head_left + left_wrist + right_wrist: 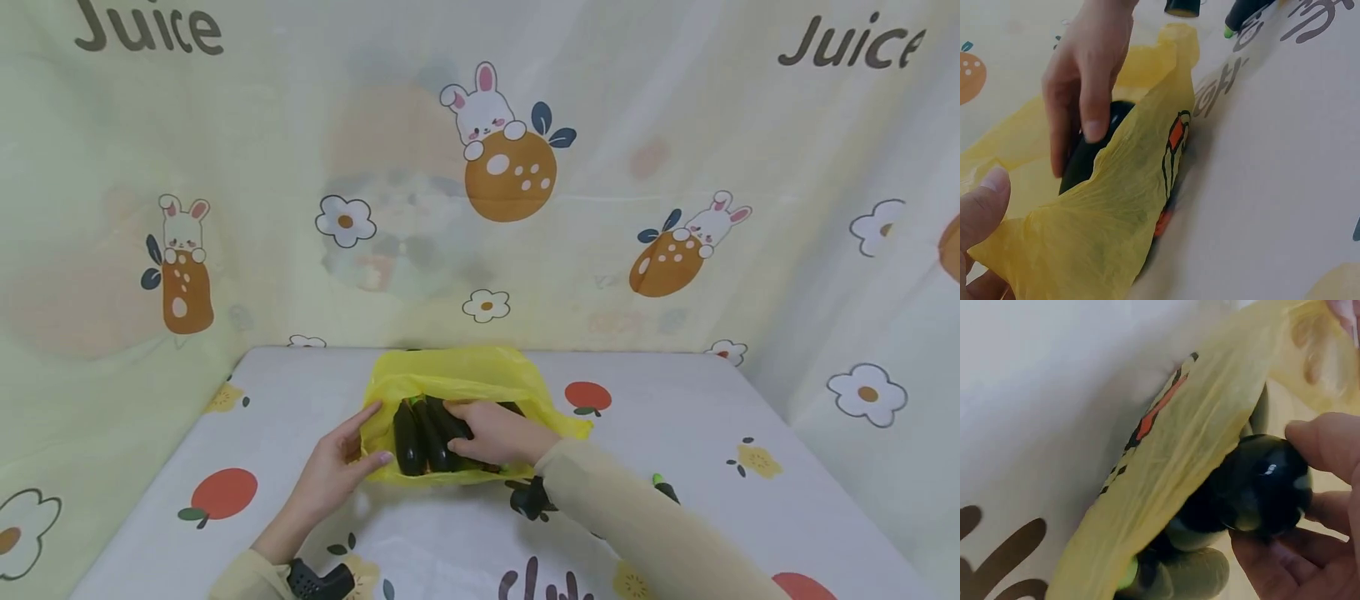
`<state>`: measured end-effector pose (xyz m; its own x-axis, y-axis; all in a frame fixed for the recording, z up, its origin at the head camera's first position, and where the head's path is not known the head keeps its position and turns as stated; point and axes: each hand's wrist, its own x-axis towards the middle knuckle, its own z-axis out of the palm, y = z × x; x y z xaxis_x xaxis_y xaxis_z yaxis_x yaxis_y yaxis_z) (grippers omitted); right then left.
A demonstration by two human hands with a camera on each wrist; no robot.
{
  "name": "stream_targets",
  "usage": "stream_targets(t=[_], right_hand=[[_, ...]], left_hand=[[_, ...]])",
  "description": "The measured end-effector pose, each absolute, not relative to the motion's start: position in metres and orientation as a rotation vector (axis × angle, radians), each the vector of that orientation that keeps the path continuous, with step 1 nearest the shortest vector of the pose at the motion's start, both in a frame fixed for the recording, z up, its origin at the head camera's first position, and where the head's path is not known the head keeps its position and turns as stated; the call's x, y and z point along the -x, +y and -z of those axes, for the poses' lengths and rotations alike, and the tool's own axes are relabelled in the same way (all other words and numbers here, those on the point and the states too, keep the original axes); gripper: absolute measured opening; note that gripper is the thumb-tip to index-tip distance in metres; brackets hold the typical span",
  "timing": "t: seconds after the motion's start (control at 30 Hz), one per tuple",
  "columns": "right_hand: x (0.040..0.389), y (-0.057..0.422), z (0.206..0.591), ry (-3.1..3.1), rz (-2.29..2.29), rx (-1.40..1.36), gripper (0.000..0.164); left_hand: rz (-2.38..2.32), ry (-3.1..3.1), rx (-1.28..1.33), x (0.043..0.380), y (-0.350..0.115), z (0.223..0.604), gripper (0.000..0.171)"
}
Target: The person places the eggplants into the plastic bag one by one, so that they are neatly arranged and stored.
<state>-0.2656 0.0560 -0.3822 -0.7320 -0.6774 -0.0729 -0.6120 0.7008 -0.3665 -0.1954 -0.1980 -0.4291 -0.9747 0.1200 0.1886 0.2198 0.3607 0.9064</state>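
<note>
A yellow plastic bag (465,364) lies on the table with its mouth open toward me. Several glossy dark eggplants (409,442) lie side by side inside it. My left hand (335,467) holds the bag's left edge, thumb apart from the fingers; the thumb (988,203) shows against the plastic in the left wrist view. Reaching into the mouth, my right hand (498,432) grips one eggplant (1266,484), with the thumb on one side and fingers on the other. The bag's front wall hides part of the contents.
Another dark eggplant with a green tip (665,489) lies on the table, partly behind the right sleeve (645,517). A printed cloth covers the table (300,400), and printed curtains (405,125) hang behind and at both sides.
</note>
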Motion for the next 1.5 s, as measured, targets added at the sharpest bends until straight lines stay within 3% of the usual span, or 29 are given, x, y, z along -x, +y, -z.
stream_targets(t=[1.0,1.27,1.5], right_hand=[[0.264,0.047,0.378,2.752,0.389,0.920,0.065],[0.249,0.075,0.360,2.699,0.521,1.085,0.056],[0.227,0.133,0.343,2.694,0.740,1.091,0.053]], left_hand=[[1.676,-2.528,0.316,0.197,-0.193,0.427,0.073],[1.664,-2.529,0.329,0.197,-0.192,0.425,0.073],[1.666,-2.507,0.356,0.197,-0.191,0.427,0.073]])
